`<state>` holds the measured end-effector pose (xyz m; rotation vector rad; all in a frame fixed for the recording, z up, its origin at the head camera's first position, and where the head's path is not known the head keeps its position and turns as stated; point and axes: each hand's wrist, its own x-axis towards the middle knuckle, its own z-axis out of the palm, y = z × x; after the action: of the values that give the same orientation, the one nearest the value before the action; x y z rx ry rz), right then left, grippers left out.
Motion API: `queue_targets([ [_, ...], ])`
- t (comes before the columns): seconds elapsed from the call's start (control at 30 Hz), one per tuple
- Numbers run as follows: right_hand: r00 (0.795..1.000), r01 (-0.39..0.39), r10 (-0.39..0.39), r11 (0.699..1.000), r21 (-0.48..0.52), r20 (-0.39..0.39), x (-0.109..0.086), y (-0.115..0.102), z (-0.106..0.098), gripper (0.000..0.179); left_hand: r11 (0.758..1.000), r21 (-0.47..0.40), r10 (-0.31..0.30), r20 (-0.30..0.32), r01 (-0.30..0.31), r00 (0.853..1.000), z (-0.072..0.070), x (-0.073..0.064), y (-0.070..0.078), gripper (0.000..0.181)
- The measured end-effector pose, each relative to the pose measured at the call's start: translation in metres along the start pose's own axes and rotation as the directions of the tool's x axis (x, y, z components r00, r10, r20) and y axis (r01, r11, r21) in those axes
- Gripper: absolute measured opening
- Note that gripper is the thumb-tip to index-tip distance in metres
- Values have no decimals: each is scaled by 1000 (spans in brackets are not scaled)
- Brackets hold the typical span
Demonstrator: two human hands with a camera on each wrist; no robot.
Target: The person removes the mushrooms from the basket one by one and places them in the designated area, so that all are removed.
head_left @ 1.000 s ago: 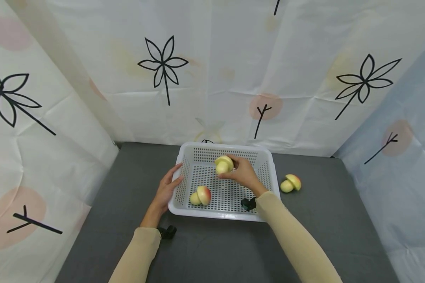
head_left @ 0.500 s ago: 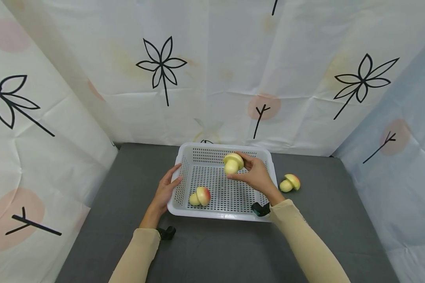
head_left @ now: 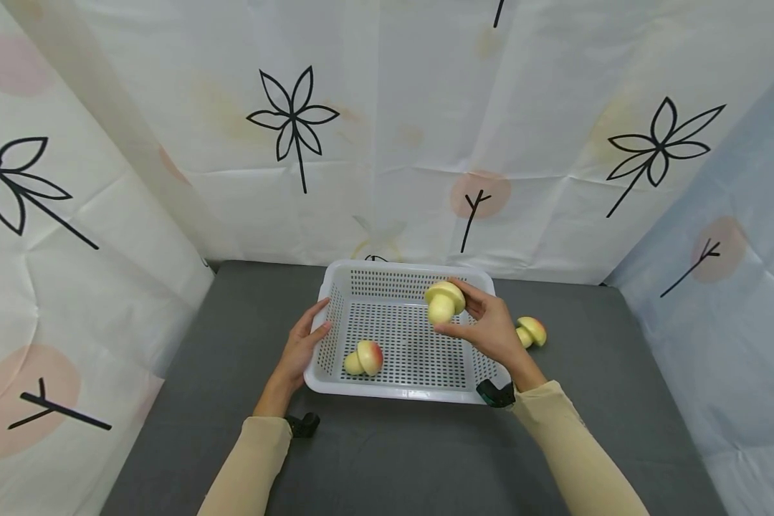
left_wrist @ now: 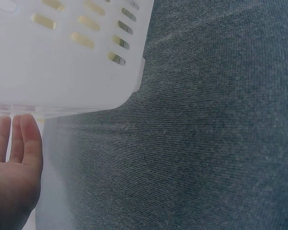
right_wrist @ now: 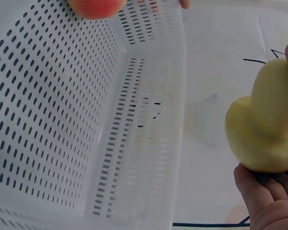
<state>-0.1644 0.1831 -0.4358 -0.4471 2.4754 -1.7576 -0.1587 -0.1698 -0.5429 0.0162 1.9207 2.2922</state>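
Note:
Between the thumb and fingers of my right hand (head_left: 486, 326) is a pale yellow toy mushroom (head_left: 444, 302), cap up and stem down in the head view. It appears over the right part of a white perforated plastic basket (head_left: 405, 393). The right wrist view shows the mushroom (right_wrist: 254, 139) close up, the fingers under its cap and the thumb at its stem. My left hand (head_left: 299, 351) touches the basket's left side, and its fingers look straight in the left wrist view. Inside the basket lies another toy mushroom (head_left: 364, 357) with a reddish cap.
A third toy mushroom (head_left: 532, 330) lies on the dark grey tabletop (head_left: 393, 459), right of the basket and partly hidden by my right hand. White patterned cloth (head_left: 387, 143) hangs behind and at both sides of the table.
My right hand has moved right with the held mushroom, from the basket's middle toward its right side. My left hand, the basket and the mushroom lying in it have stayed put.

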Motion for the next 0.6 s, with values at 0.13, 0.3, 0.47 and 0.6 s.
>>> queue_targets([
  [0.13,1000,18,-18,1000,5,-16,-7,-1,-6,89,1000,0,-2,-4,2,1000,0,0,0,54],
  [0.3,998,38,-38,999,-9,-52,-15,-4,-16,85,1000,-14,-3,2,3,1000,-1,0,0,54],
  [0.47,994,66,-67,998,-15,-90,-22,-4,-29,86,1000,-11,2,5,-2,1000,-1,0,-1,54],
  [0.6,988,96,-100,995,-38,-121,-27,0,-39,86,1000,-1,5,7,-5,1000,-1,1,-1,55],
])
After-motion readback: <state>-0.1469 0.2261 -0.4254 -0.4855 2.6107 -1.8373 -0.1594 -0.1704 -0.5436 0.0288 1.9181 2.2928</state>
